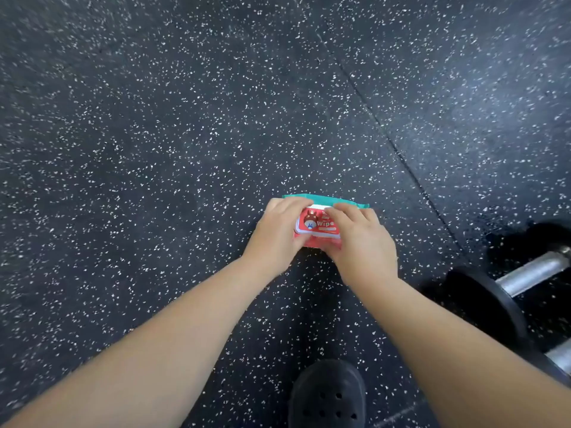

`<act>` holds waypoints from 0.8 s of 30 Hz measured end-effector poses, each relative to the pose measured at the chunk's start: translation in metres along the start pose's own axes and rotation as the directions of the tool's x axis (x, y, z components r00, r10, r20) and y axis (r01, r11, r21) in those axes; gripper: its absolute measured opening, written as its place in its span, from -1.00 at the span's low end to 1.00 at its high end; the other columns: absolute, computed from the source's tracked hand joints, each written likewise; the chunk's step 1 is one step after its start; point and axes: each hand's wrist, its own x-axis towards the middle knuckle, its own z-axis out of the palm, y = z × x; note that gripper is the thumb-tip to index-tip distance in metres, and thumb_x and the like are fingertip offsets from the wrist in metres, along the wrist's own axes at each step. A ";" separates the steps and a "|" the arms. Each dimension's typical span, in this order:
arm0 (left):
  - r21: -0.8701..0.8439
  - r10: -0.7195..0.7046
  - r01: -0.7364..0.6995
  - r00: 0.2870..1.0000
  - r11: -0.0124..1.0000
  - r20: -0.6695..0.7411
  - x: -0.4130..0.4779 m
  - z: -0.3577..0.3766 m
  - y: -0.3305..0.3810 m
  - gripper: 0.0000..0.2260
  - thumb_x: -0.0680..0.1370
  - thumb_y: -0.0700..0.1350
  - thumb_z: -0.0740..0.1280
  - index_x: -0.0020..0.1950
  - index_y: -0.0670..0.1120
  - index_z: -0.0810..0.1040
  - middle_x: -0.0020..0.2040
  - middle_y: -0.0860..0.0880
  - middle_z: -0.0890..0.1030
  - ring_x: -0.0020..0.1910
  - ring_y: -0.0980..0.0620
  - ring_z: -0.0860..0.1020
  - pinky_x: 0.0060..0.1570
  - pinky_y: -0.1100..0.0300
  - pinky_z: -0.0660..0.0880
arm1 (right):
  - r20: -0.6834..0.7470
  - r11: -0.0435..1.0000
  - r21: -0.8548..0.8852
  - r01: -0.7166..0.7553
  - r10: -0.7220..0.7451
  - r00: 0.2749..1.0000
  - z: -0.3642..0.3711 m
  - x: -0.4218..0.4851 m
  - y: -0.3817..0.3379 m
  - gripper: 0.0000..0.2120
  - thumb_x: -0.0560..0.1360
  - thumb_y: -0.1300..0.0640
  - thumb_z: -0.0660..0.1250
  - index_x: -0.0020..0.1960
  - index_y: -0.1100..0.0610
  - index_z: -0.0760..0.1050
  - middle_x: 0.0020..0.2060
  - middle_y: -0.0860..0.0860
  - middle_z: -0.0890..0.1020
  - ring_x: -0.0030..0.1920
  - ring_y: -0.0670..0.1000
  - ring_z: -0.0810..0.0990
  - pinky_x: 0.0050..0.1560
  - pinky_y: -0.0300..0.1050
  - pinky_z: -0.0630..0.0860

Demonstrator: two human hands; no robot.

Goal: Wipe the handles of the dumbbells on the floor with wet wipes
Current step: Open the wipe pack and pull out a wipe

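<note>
A red and teal pack of wet wipes (pixel 318 225) is held over the speckled floor in the middle of the view. My left hand (pixel 276 234) grips its left side. My right hand (pixel 361 239) covers its right side, with the fingers lying over the lid's top edge. At the right edge lies a black dumbbell with a silver handle (pixel 533 273). A second silver handle (pixel 560 355) shows below it, cut off by the frame. Both hands are well to the left of the dumbbells.
Dark rubber floor (pixel 185 134) with white flecks fills the view, with a seam running diagonally from the top middle toward the dumbbells. A black clog shoe (pixel 327 395) stands at the bottom, below my hands.
</note>
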 end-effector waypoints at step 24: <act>-0.129 -0.179 0.180 0.984 0.975 0.020 -0.001 -0.004 0.002 -0.53 0.51 -0.13 0.56 0.21 0.19 0.34 0.21 0.12 0.56 0.07 0.09 0.55 0.07 0.09 0.54 | -0.089 0.977 0.189 -0.102 0.120 0.989 -0.001 0.014 0.007 -0.70 0.66 -0.21 0.26 0.23 -0.08 0.63 0.18 -0.15 0.67 0.07 0.05 0.61 -0.05 -0.04 0.53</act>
